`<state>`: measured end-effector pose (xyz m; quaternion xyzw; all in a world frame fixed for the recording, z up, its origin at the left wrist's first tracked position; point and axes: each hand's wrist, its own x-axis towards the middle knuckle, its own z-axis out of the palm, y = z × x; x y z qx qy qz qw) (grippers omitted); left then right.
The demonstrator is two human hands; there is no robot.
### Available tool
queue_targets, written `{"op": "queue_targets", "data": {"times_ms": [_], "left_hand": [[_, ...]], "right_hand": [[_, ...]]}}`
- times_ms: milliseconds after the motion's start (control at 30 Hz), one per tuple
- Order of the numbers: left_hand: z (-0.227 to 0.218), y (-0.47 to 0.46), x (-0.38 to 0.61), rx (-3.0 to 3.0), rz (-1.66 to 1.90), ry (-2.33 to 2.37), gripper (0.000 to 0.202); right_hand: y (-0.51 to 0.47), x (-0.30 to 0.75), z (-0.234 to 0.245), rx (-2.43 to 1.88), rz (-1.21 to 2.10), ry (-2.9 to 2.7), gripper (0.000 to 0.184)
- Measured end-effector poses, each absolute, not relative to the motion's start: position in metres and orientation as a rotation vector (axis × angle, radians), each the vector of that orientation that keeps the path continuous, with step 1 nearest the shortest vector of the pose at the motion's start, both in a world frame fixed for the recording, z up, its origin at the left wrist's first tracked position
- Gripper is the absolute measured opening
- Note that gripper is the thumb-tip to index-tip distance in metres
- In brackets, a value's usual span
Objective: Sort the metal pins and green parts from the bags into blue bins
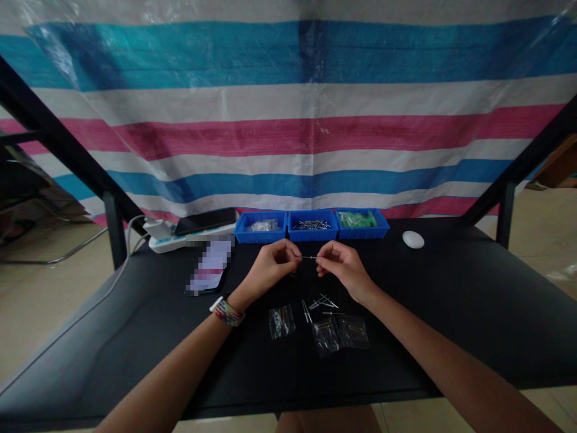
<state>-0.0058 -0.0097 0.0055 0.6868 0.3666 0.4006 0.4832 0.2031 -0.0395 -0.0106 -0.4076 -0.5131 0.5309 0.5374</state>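
A thin silvery blind rivet (309, 257) is held level between my two hands, just in front of the blue bins. My left hand (278, 263) pinches its left end, and my right hand (340, 264) pinches the right end, where the rivet looks thicker. The fingertips hide both ends. Below my hands, several loose blind rivets (323, 302) lie scattered on the black table (153, 337). Near them are small clear plastic bags with slim pieces inside: one bag (282, 322) to the left, a second bag (325, 335) and a third bag (354, 332) side by side.
Three blue bins stand in a row: a left bin (261, 238) with clear packets, a middle bin (313, 234) with rivets, a right bin (363, 233) with green pieces. A phone (210, 264), a power strip (166, 245), a dark device (205, 221) and a white mouse (413, 240) lie around.
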Motion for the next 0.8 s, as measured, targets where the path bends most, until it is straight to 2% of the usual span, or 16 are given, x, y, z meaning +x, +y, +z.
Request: {"op": "queue_targets", "data": {"times_ms": [200, 367, 667, 800], "left_hand": [[0.0089, -0.0099, -0.0127, 1.613, 0.887, 0.820, 0.023], [0.0071, -0.0101, -0.0127, 1.652, 0.782, 0.908, 0.037], [0.0103, -0.0129, -0.0093, 1.651, 0.796, 0.872, 0.029], [0.0132, -0.0140, -0.0074, 1.660, 0.865, 0.862, 0.029]], "right_hand": [[-0.0416, 0.2034, -0.0119, -0.962, 1.106, -1.344, 0.016], [-0.0440, 0.2022, -0.0106, -0.970, 1.061, -1.372, 0.017], [-0.0440, 0.2025, -0.0107, -0.953, 1.055, -1.364, 0.019], [-0.0430, 0.2018, -0.0101, -0.926, 1.124, -1.305, 0.028]]}}
